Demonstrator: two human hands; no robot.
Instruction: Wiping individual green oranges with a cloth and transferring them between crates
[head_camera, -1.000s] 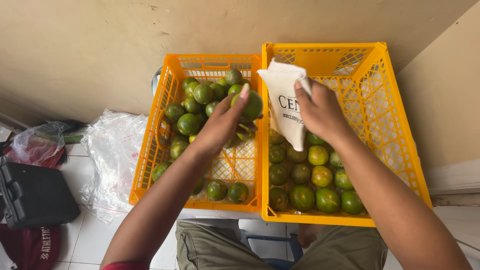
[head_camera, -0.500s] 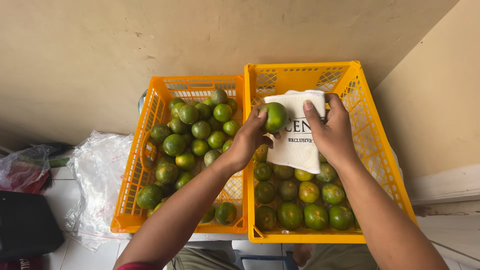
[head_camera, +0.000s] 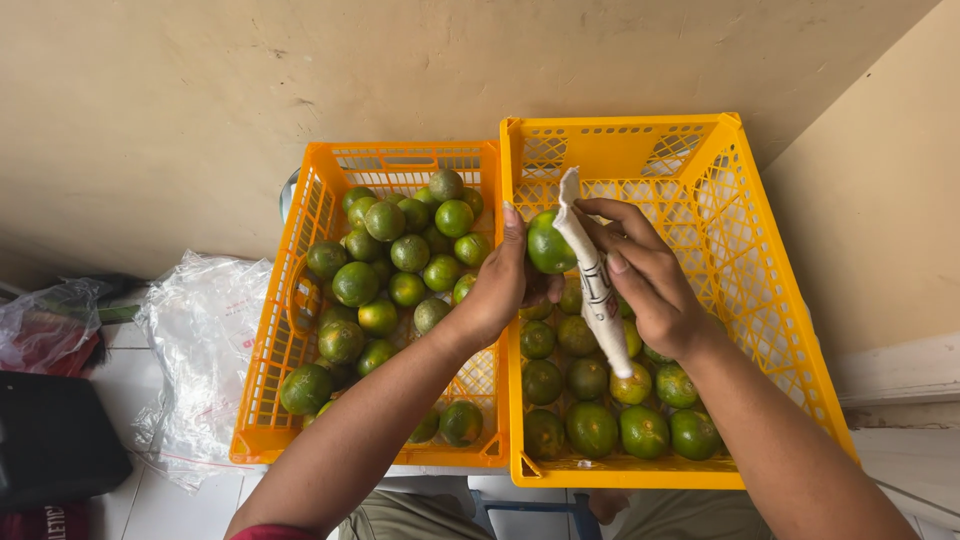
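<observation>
Beige wall up top, two orange crates (head_camera: 760, 300) side by side below it. Left hand (head_camera: 500, 290) has its fingers wrapped around a green citrus (head_camera: 546, 245). Right hand (head_camera: 650, 285), at 3 o'clock of it, pinches a white cloth (head_camera: 595, 285) against the fruit.

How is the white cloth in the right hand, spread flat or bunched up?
Bunched up. The white cloth hangs as a narrow twisted strip from the right hand, beside the green fruit in the left hand.

Head camera looks steeply down — close over two crates (head_camera: 620, 300).
</observation>
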